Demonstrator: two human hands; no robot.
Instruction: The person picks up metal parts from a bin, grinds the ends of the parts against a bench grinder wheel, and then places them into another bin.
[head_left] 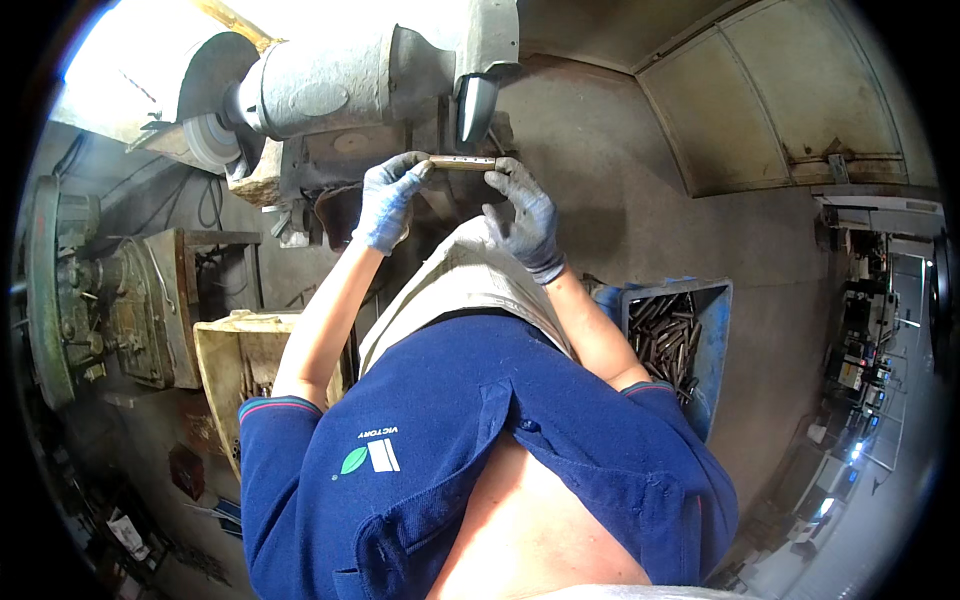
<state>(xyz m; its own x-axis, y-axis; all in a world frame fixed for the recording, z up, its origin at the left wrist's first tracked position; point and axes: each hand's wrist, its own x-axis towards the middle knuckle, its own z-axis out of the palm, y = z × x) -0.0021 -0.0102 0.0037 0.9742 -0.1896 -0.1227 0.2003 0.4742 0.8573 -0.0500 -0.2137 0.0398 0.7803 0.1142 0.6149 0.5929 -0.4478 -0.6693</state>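
Note:
A short metal bar point(463, 162) with a row of small holes along its face lies level between my two gloved hands. My left hand point(388, 200), in a grey-blue work glove, pinches the bar's left end. At the other end, my right hand point(527, 215), gloved alike, grips the bar between thumb and fingertips, with its lower fingers curled loosely. Just beyond the bar stands a bench grinder point(330, 85). Its right wheel point(478, 108) is close above the bar, apart from it; its left wheel point(210, 138) is farther off.
To my right stands a blue bin point(712, 350) filled with metal pieces point(665, 335). A cream-coloured bin point(222, 370) is on my left, partly behind my arm. Beyond it sits an old machine point(135, 310). A large metal cabinet point(770, 105) stands at the far right.

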